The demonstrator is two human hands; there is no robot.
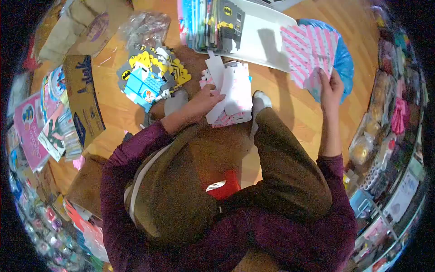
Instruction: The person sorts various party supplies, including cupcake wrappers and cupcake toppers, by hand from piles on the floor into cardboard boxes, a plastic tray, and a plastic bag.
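Note:
My left hand (pixel 205 102) is closed at the edge of a white card piece (pixel 215 72) with a narrow tab sticking up. That piece overlaps a pile of flat white-and-pink printed cards (pixel 239 93) on the floor between my feet. Out to the right, my right hand (pixel 332 88) pinches the lower edge of a pink-and-white striped sheet (pixel 310 52). Behind the sheet lies a blue plastic bag (pixel 345 65), partly hidden by it.
A white tray (pixel 267 25) holds upright packets and a dark card with a bat emblem. Left of the pile lie yellow, black and blue cut-out cards (pixel 149 79) and clear plastic wrap (pixel 145 27). A cardboard box (pixel 84 99) and packaged goods (pixel 376 118) line the sides.

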